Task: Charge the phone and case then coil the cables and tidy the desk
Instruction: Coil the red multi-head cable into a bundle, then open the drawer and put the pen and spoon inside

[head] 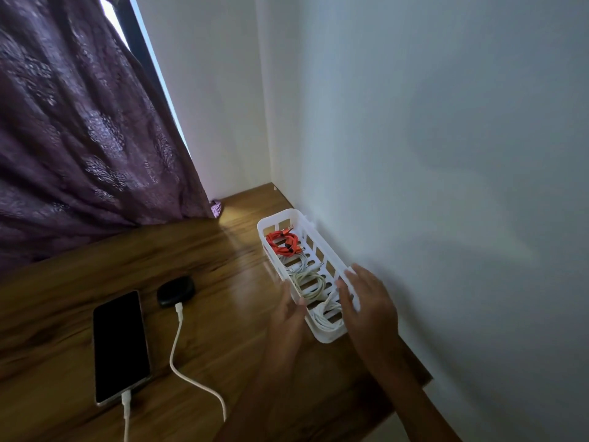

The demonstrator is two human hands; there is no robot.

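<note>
I see a long white plastic basket (322,250) with slotted walls on the wooden desk (207,250) beside the wall, with coiled orange cable (284,242) and white cables (314,282) inside. My left hand (288,317) and right hand (366,301), fingers spread, touch its near sides without clenching. The flat black phone (120,347) and rounded dark case (176,291) lie plugged in; both cords are cut off below.

Bare desk (223,269) lies open between the phone (120,346) and basket (322,338); the wall (446,186) blocks the basket's right.
</note>
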